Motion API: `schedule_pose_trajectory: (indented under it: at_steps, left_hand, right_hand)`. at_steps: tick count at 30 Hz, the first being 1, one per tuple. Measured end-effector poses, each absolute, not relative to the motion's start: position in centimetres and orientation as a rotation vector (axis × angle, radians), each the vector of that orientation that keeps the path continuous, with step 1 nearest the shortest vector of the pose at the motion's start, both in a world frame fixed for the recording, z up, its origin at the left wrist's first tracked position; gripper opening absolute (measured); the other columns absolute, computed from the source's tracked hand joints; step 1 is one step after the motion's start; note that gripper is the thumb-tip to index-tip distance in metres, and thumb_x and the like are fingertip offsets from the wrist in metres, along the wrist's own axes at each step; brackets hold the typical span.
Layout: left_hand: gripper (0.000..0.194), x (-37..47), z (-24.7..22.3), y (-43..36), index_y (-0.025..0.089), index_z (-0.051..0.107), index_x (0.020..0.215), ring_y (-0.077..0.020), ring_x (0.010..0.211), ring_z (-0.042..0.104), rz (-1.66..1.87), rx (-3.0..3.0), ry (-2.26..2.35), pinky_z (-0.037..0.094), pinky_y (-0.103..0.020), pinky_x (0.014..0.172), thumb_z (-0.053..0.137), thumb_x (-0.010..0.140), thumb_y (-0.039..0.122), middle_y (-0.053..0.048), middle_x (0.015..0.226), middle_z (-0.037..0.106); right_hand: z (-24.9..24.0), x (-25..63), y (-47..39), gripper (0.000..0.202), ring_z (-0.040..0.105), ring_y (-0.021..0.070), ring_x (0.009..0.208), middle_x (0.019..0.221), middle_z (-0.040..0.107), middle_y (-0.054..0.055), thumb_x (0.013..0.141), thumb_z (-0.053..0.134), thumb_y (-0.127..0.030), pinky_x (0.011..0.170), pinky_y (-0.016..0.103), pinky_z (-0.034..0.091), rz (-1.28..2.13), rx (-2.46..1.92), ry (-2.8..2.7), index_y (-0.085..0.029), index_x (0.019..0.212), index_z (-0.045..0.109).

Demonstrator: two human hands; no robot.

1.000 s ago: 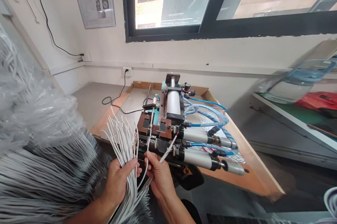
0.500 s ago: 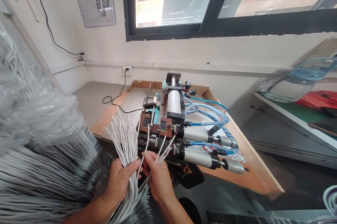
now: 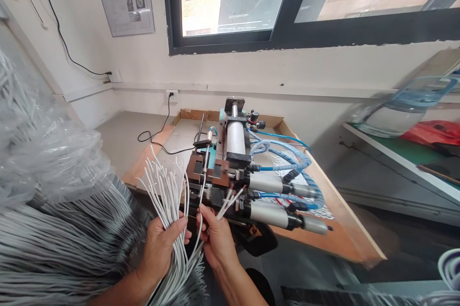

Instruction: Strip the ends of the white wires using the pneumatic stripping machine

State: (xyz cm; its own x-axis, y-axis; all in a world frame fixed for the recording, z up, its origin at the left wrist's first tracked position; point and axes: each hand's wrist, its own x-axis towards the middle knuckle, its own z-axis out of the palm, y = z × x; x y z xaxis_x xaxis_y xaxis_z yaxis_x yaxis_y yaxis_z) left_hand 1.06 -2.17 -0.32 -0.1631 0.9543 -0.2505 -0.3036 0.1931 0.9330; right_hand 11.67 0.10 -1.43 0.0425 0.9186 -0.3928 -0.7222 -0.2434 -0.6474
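Observation:
A thick bundle of grey-white cables (image 3: pixel 179 253) is gripped in my left hand (image 3: pixel 160 243), its loose ends fanning upward above the thumb. My right hand (image 3: pixel 217 239) pinches a single cable (image 3: pixel 201 191) between thumb and forefinger. That cable's tip reaches the front of a pneumatic machine (image 3: pixel 212 169). A few more cables (image 3: pixel 230 203) with reddish stripped-looking tips stick out of my right hand to the right. The machine has silver cylinders (image 3: pixel 269 214) and brown blocks, and stands just beyond both hands.
Large piles of grey cables (image 3: pixel 64 239), partly wrapped in clear plastic (image 3: pixel 53 143), fill the left side. Blue air hoses (image 3: pixel 287 143) curl behind the cylinders in a wooden-edged tray (image 3: pixel 355 229). A shelf (image 3: pixel 406 157) at right holds a water bottle (image 3: pixel 398 109) and red bag.
My right hand has moved slightly away from my left, drawing one cable apart from the bundle toward the machine. The lower and upper cylinder rods at the right look shorter.

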Motion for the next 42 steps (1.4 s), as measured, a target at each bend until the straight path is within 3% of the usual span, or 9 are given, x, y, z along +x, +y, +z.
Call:
schedule_pose_trajectory:
  at_steps: [7,18,29,33,38,42]
  left_hand:
    - [0.018,0.8,-1.2,-2.3,0.013,0.064,0.071,-0.0129,0.044,0.054,1.288,0.825,1.199,0.043,-0.023,0.046,0.069,0.062,0.028,0.000,0.048,0.062]
    - [0.015,0.6,-1.0,-2.5,0.012,0.067,0.067,-0.0160,0.054,0.057,1.298,0.895,1.213,0.045,-0.027,0.058,0.069,0.062,0.026,-0.003,0.056,0.065]
    - [0.015,0.3,-1.5,-2.7,0.014,0.065,0.073,-0.0164,0.056,0.060,1.249,0.872,1.212,0.047,-0.026,0.055,0.069,0.063,0.025,-0.002,0.056,0.066]
    - [0.014,0.1,-1.6,-2.6,0.013,0.065,0.072,-0.0147,0.054,0.059,1.216,0.926,1.211,0.046,-0.025,0.055,0.068,0.064,0.025,-0.002,0.057,0.066]
    - [0.015,-0.1,-2.1,-2.8,0.012,0.064,0.071,-0.0141,0.052,0.056,1.166,0.975,1.211,0.044,-0.025,0.053,0.066,0.066,0.027,-0.002,0.054,0.064]
    - [0.016,0.0,-2.0,-2.9,0.012,0.064,0.070,-0.0138,0.052,0.055,1.137,0.958,1.184,0.043,-0.025,0.054,0.066,0.066,0.027,-0.002,0.056,0.064]
  right_hand:
    - [-1.7,11.3,0.0,0.030,0.037,0.0061,0.039,0.042,0.039,-0.008,0.062,0.070,-0.041,0.041,0.020,0.033,1.826,-0.720,-0.342,-0.013,0.066,0.061]
    - [-2.3,11.0,-1.8,0.022,0.044,0.0059,0.044,0.058,0.061,0.001,0.062,0.071,-0.033,0.040,0.016,0.031,1.440,-0.907,-0.339,-0.014,0.067,0.063]
    - [-2.1,11.2,-1.0,0.024,0.034,0.0028,0.038,0.049,0.054,-0.002,0.058,0.073,-0.032,0.035,0.015,0.019,1.512,-0.909,-0.328,-0.012,0.059,0.059]
    - [-2.2,11.3,-0.6,0.023,0.036,0.0041,0.040,0.050,0.052,-0.003,0.060,0.072,-0.033,0.037,0.016,0.025,1.595,-0.871,-0.370,-0.013,0.064,0.061]
    - [-2.2,11.0,-0.3,0.029,0.035,0.0069,0.041,0.043,0.037,-0.008,0.063,0.069,-0.039,0.040,0.020,0.032,1.754,-0.764,-0.426,-0.012,0.073,0.065]
    - [-2.3,10.9,-1.0,0.027,0.038,0.0067,0.043,0.050,0.047,-0.004,0.062,0.071,-0.039,0.040,0.019,0.031,1.641,-0.818,-0.466,-0.015,0.072,0.065]
